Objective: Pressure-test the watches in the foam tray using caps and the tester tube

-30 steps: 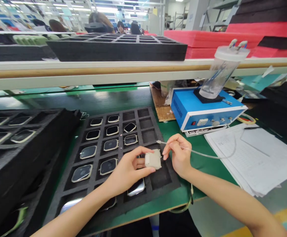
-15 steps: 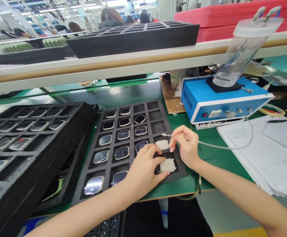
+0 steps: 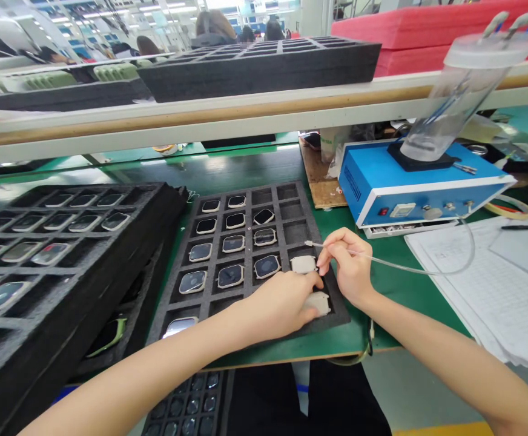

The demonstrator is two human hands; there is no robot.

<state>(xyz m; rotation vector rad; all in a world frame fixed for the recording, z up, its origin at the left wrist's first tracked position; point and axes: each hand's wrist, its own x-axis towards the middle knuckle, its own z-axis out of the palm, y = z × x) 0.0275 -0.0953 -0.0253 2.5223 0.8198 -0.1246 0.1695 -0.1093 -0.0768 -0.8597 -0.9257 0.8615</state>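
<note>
While the pieces are sitting this close together, here's what's bugging me:
Left hand point(image 3: 286, 303): pressing fingers down flat on a pale square casing point(image 3: 319, 301) in the near corner pocket of the foam tray point(image 3: 246, 200) on the desk point(image 3: 336, 345).
Right hand point(image 3: 348, 266): pinching a thin clear tube point(image 3: 427, 270), tip hovering over the next casing point(image 3: 303, 264).
Risk 1: tube is trailing back to the blue box point(image 3: 409, 181), so a tug could be yanking the tip off target.
Risk 2: casing might be tilting in its pocket under uneven pressing.
</note>
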